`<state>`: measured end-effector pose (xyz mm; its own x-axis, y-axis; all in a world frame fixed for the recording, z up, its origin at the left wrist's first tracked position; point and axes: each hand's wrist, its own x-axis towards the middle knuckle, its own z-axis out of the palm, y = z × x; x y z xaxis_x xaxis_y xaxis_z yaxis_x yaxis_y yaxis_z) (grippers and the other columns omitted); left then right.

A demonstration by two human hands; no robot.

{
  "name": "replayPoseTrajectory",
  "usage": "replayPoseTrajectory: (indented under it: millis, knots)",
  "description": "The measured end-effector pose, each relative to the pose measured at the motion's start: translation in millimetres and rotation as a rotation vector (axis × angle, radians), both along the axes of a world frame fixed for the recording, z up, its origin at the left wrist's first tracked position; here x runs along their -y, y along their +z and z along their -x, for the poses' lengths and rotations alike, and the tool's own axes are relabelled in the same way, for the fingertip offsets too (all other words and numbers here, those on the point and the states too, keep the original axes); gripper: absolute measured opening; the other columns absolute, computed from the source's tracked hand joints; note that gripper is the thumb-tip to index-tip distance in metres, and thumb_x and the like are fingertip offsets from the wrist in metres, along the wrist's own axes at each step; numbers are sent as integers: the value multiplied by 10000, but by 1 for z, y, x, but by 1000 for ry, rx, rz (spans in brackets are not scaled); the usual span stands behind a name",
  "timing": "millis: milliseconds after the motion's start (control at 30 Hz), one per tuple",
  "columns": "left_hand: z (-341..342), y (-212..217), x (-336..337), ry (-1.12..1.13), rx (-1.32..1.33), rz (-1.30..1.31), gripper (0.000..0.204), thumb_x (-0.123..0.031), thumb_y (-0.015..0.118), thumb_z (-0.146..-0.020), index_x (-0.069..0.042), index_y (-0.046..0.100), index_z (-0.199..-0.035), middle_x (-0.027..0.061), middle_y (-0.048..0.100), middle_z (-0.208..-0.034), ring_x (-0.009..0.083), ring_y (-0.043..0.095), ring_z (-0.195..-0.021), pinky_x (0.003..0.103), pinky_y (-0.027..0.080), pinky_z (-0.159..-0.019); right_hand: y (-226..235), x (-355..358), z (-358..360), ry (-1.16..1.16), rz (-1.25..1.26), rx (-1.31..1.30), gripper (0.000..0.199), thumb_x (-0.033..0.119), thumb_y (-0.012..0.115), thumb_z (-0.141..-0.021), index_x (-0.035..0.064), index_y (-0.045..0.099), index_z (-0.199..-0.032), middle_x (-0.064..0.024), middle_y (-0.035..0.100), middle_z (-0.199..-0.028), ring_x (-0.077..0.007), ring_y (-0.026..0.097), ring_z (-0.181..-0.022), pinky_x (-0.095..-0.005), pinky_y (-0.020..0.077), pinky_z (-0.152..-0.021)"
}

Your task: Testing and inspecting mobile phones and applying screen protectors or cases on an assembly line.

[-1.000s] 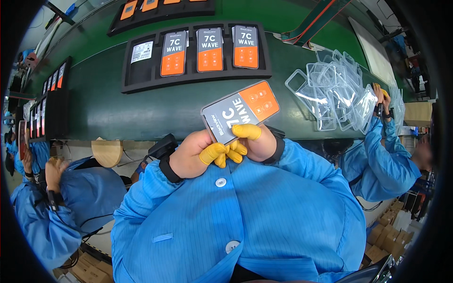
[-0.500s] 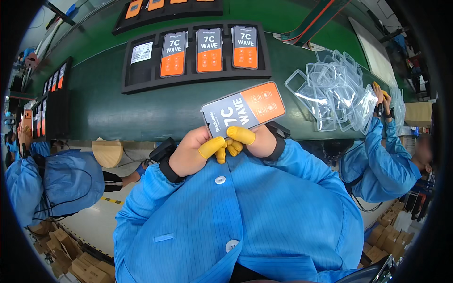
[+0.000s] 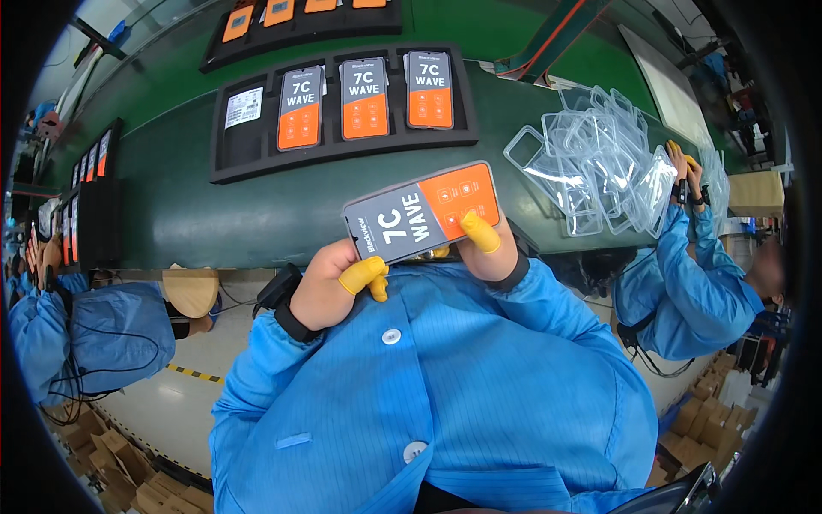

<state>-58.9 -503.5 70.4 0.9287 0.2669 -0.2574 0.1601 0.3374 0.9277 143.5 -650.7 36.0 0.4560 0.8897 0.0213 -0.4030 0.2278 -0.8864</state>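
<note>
A smartphone (image 3: 424,210) with a grey and orange film over its front lies tilted across both my hands, its grey end to the left. A clear rim shows around its edges. My left hand (image 3: 334,283), in yellow finger cots, grips the lower left corner with thumb and fingers. At the orange end my right hand (image 3: 490,250) is closed round the phone, its yellow-covered thumb lying on the front. My right fingers are mostly hidden beneath it. Beyond my hands stands a black tray (image 3: 342,152) with three similar phones (image 3: 364,98) and a white label (image 3: 244,108) in its leftmost slot.
Clear phone cases (image 3: 591,163) lie heaped on the green bench (image 3: 171,214) at right, near a co-worker's hands (image 3: 685,167). Another phone tray (image 3: 300,34) stands farther back, and stacked trays (image 3: 94,206) at left. A green post (image 3: 548,43) rises behind the heap.
My right thumb has moved from the phone's lower edge to the orange end of its front. Both hands have spread apart along the phone, which has shifted slightly left.
</note>
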Motion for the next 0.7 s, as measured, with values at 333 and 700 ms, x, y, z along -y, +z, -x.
replayPoseTrajectory:
  millis: [333,700]
  knots:
    - [5,4,-8,-44,14,24,197,-155,534,-975,24,595,-1027,104,649,-898,162,630,-798,298,510,-761,10,7,-9,36,4,-48,325,202,596,-952,-45,590,-1164,-101,656,-1105,-165,611,-993,-303,467,-892]
    - [7,18,-19,187,144,-613,381,-46,719,-831,-23,594,-1190,98,649,-1080,188,627,-967,304,496,-866,56,-2,-33,225,-133,973,308,98,714,-825,67,667,-1128,-95,671,-974,-244,650,-876,-332,518,-770]
